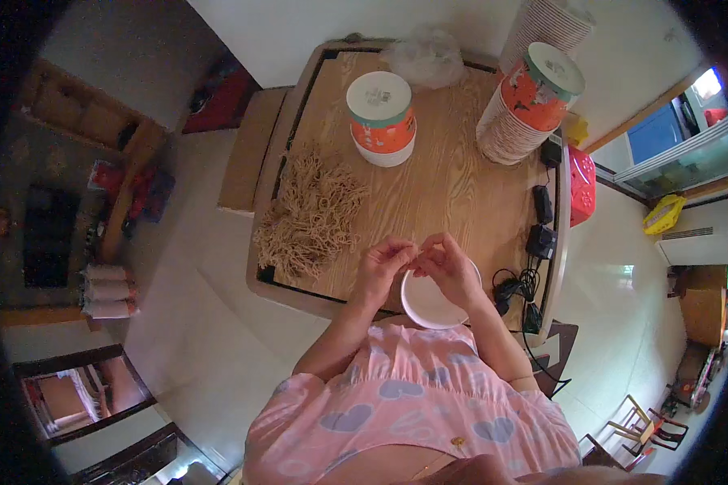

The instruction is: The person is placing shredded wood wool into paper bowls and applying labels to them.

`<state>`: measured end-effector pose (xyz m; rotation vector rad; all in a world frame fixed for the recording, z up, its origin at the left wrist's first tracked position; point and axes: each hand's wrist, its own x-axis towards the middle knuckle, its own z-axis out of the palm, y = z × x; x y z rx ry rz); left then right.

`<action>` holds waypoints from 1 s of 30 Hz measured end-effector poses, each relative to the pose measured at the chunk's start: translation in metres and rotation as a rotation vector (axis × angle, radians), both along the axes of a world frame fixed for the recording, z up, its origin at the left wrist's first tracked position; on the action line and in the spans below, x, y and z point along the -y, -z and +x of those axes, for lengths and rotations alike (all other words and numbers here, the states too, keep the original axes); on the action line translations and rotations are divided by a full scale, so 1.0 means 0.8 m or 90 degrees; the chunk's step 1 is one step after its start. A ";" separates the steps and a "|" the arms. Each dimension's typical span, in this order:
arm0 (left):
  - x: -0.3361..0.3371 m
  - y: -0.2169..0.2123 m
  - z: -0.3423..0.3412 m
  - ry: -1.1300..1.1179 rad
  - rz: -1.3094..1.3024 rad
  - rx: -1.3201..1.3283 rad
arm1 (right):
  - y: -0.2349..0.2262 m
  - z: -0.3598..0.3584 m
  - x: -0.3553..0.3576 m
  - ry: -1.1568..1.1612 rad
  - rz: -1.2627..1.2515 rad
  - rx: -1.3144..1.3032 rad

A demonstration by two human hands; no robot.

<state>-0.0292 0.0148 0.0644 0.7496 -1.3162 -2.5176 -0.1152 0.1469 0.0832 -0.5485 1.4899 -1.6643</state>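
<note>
Near the table's front edge, my left hand (384, 265) and my right hand (451, 273) meet fingertip to fingertip. Both are closed in a pinch, and whatever lies between the fingers is too small to make out. Just below the right hand is a round white paper tub (430, 310), its open top facing up and partly covered by that hand. A loose heap of tan twisted paper cords (311, 214) spreads over the table to the left of my left hand.
Upside-down orange, green and white paper tubs (382, 117) stand at the back middle. A taller tub stack (519, 117) is at the back right, beside a clear plastic bag (427, 61). Black adapters (541, 241) and coiled cables (519, 287) line the right edge of the wooden table (437, 194).
</note>
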 end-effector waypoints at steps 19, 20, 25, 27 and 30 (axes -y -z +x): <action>0.003 -0.013 0.024 0.094 -0.217 0.054 | -0.064 -0.051 0.028 -0.245 -0.004 -0.667; 0.002 -0.011 0.024 0.093 -0.218 0.053 | -0.061 -0.051 0.029 -0.245 -0.004 -0.669; -0.001 0.003 0.027 0.088 -0.270 0.017 | -0.047 -0.049 0.029 -0.209 -0.016 -0.571; -0.001 -0.003 0.029 0.095 -0.241 0.020 | -0.058 -0.056 0.028 -0.224 0.201 -0.437; -0.001 -0.012 0.028 0.102 -0.186 0.010 | -0.063 -0.059 0.023 -0.218 0.226 -0.305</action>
